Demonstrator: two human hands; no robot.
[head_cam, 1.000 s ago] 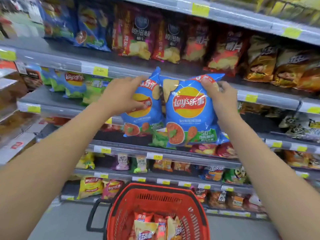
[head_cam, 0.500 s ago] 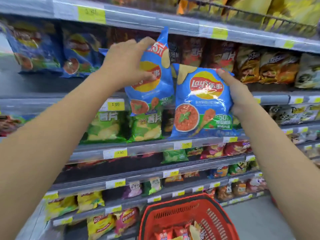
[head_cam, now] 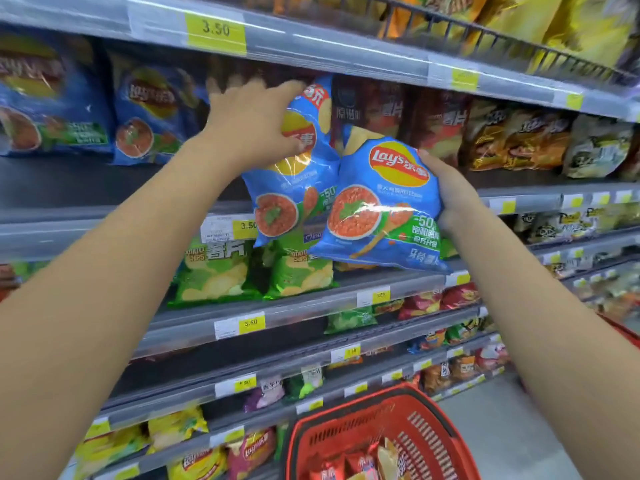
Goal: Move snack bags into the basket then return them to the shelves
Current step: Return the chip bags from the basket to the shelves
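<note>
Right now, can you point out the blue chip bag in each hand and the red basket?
Left-hand blue bag (head_cam: 298,181), head view, blue front under the logo.
Right-hand blue bag (head_cam: 356,216), head view, printed tomato bowl.
Red basket (head_cam: 426,441), head view, slotted inner wall.

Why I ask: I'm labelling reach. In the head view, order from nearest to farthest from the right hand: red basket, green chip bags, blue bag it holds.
1. The blue bag: gripped by the right hand, touching it.
2. The green chip bags: on the shelf below, to its left.
3. The red basket: far below, at the bottom of the view.
</note>
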